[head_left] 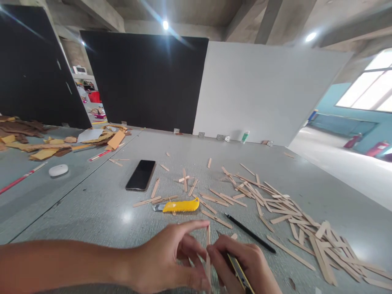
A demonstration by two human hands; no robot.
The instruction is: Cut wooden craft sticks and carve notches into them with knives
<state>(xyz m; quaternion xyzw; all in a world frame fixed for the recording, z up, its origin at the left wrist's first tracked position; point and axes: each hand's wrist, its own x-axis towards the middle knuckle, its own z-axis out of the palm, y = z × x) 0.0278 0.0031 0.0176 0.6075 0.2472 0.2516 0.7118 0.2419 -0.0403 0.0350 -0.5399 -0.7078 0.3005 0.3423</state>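
Left hand (pixel 167 257) — stick (pixel 208 266), right hand (pixel 253 261) — knife (pixel 239 272)

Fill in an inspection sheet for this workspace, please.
Surface: grey table, a dark seam at left.
Job's things: held stick; held knife, partly hidden; loose sticks, mostly at right.
Clutter: phone, white case, yellow knife, black pen; scraps at left.
Grips: left grip has the held stick between thumb and forefinger; right grip has the held knife.
Cables: nothing seen.
Surroundings: black panel and white panel behind; extinguisher far right.
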